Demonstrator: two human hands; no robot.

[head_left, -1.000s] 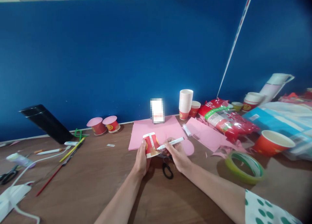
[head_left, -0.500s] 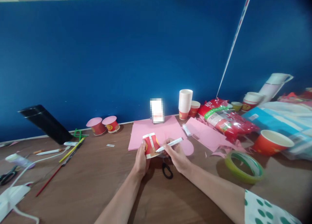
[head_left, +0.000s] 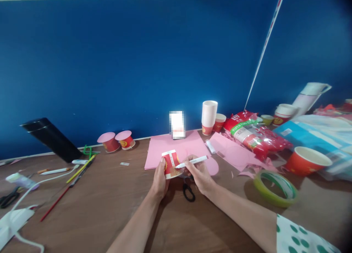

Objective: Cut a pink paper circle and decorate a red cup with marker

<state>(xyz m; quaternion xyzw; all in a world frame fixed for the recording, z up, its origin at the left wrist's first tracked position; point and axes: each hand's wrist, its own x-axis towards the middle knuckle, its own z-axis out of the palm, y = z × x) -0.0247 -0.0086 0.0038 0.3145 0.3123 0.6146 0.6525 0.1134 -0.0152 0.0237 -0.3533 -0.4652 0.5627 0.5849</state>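
My left hand (head_left: pixel 160 180) is closed round a red and white paper cup (head_left: pixel 171 163), which it holds tilted above the table. In my right hand (head_left: pixel 200 175) is a white marker (head_left: pixel 195 161), gripped like a pen, its tip at the cup's printed side. Whether the tip touches the cup I cannot tell. Beneath my hands lies a pair of scissors, its black handle (head_left: pixel 189 193) showing and the rest mostly hidden. Behind the cup are pink paper sheets (head_left: pixel 156 146), with a pink paper disc (head_left: pixel 213 167) by my right hand.
Two pink-topped cups (head_left: pixel 125 139) stand at the back left near a black bottle (head_left: pixel 52 139). A stack of paper cups (head_left: pixel 209 115), a red bag (head_left: pixel 250 132), a tape roll (head_left: pixel 258 190) and an orange cup (head_left: pixel 298 163) are rightward. A blue partition (head_left: pixel 137 62) rises behind.
The marker has shifted slightly right and its tip a little upward along the cup's side. The cup has tilted very slightly; both hands keep their hold.
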